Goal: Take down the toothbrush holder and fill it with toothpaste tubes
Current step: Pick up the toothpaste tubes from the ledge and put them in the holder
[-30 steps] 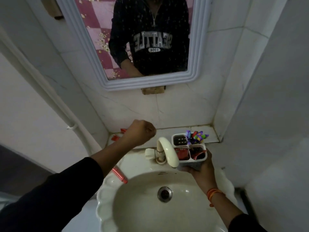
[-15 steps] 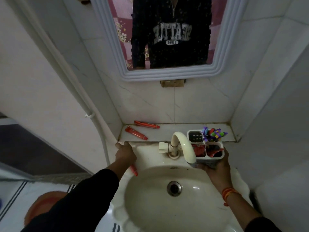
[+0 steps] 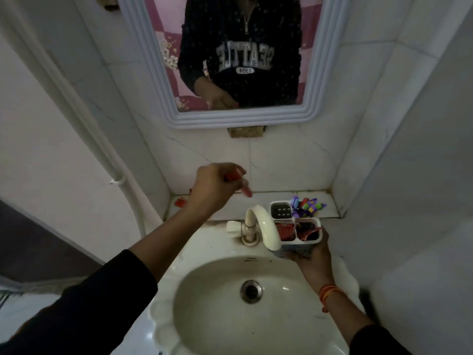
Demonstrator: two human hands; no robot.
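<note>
4 compartments make up the white toothbrush holder [image 3: 295, 228], which the right hand [image 3: 311, 254] cups from below at the right back edge of the sink [image 3: 194, 326], just behind the spout of the faucet [image 3: 263, 228]. Its 2 near cells already carry red tubes, the far right cell is crammed with colourful toothbrushes [image 3: 308, 206], and the far left cell looks unfilled, showing only its drain holes. Up and to the left of the holder, the left hand [image 3: 212, 185] is closed around a red toothpaste tube [image 3: 239, 184], whose pale cap end pokes out of the fist down and to the right, toward the holder; most of the tube's body is hidden in the fist. So the tube's long axis slants roughly along the line to the holder, and the left hand is the one that must travel, rightward and down, clearing the faucet on the way. Another red tube [image 3: 180, 201] lies on the tiled ledge [image 3: 271, 198] behind the left wrist, partly hidden. Judging by the fill, the task is well along, with the empty far left cell the likeliest target.
</note>
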